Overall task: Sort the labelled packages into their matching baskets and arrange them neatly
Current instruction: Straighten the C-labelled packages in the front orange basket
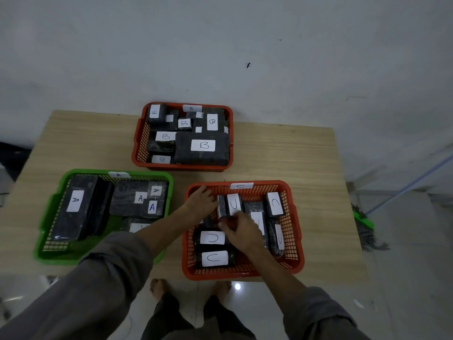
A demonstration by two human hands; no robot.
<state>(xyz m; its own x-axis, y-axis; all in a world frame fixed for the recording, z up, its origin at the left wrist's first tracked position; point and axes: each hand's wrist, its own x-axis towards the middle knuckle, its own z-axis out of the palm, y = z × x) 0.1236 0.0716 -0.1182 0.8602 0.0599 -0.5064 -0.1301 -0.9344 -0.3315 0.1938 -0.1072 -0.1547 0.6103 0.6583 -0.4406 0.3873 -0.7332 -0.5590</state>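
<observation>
Head view: we've got both hands in the near orange plastic mesh basket [291, 231] labelled C, left hand [201, 201] fingers spread loose, right hand [241, 230] fingers' grip unclear over the black-wrapped labelled packages [232, 204]; upright ones could topple if nudged.

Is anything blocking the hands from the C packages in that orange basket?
Nothing visible does. Both the left hand and right hand are already inside the C basket, right on the packages.

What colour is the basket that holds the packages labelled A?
Green basket, seen in the head view.
</observation>
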